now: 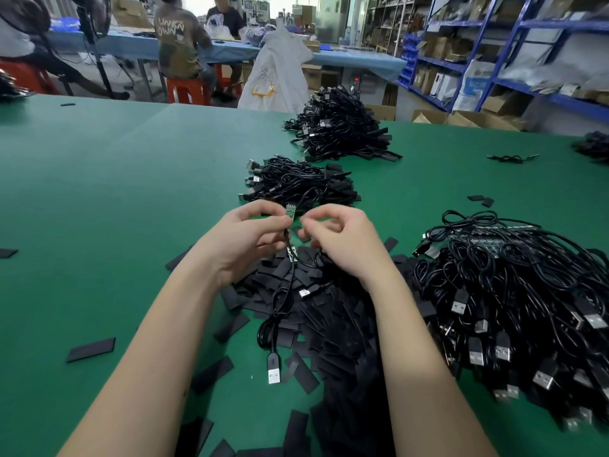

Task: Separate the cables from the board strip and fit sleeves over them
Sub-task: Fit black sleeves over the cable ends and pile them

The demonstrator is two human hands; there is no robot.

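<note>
My left hand (250, 239) pinches a small green circuit board (290, 211) at the end of a black USB cable (280, 311), whose plug (273, 371) lies on the green table (99, 192). A second small board (291, 253) hangs just below the hand. My right hand (339, 242) is close beside the board, fingers curled toward it; whether it touches the board I cannot tell. Flat black sleeves (329, 324) lie heaped under both hands.
A big tangle of USB cables on board strips (514, 291) lies at the right. Two piles of sleeved cables (296, 184) (339, 127) sit beyond the hands. Loose sleeves (92, 349) are scattered at the left. People sit at a far table (230, 51).
</note>
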